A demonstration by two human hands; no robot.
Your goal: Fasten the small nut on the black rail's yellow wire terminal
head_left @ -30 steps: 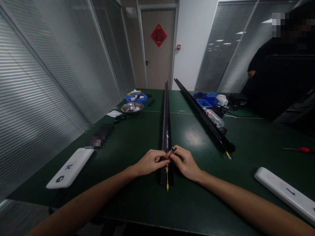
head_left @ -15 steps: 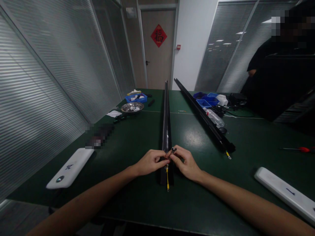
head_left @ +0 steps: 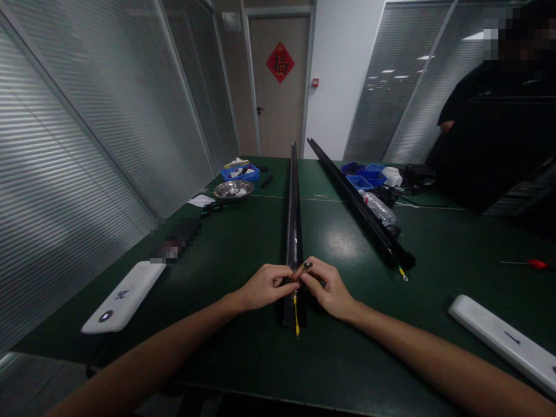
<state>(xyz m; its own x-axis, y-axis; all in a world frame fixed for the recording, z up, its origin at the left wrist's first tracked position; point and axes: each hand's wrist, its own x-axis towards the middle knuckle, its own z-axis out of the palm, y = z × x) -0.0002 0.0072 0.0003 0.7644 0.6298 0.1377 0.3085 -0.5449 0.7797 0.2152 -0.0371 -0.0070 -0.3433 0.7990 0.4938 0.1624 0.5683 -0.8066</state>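
Observation:
A long black channel-shaped rail (head_left: 293,226) runs away from me down the middle of the table. Over its near end, my left hand (head_left: 266,287) has thumb and fingers pinched together; what they grip is hidden. Close against it, my right hand (head_left: 329,288) is closed on a small metal wrench (head_left: 307,266), whose forked end shows above the fingers. Just below the fingertips, a short yellow wire (head_left: 296,315) with a ring terminal hangs out over the rail's near end. Its upper end meets a small metal fastener.
A second black rail (head_left: 365,211) lies to the right, with its own yellow wire (head_left: 403,273). White devices (head_left: 125,298) flank my forearms. A metal bowl (head_left: 233,191), blue trays (head_left: 358,183), a plastic bottle (head_left: 379,208) and a red-handled screwdriver (head_left: 536,264) lie around. A person (head_left: 490,127) stands at right.
Both hands stay almost in place over the rail end. The wrench's forked end has turned slightly, and the yellow wire's lower tip has shifted a little right.

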